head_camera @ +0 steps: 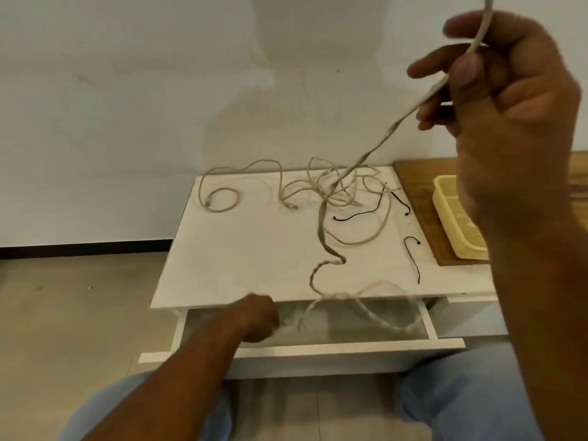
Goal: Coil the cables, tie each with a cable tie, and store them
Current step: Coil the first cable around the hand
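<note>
The raised right hand (509, 90) is seen clamped, fingers and thumb curled, on a thin beige cable (321, 230). The cable is led down in a blurred line to a loose tangle lying on the white table top (238, 265), beside three thin black cable ties (412, 259). The left hand (259, 318) is held curled at the table's front edge above the open white drawer (350, 346), where a motion-smeared loop hangs; whether anything is gripped there cannot be told, and the cable's upper end is cut off by the frame.

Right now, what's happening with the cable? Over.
Right hand pinches beige cable, raised. Left hand fisted by drawer, grip blurred. Cable tangled on tabletop; ties unused.
</note>
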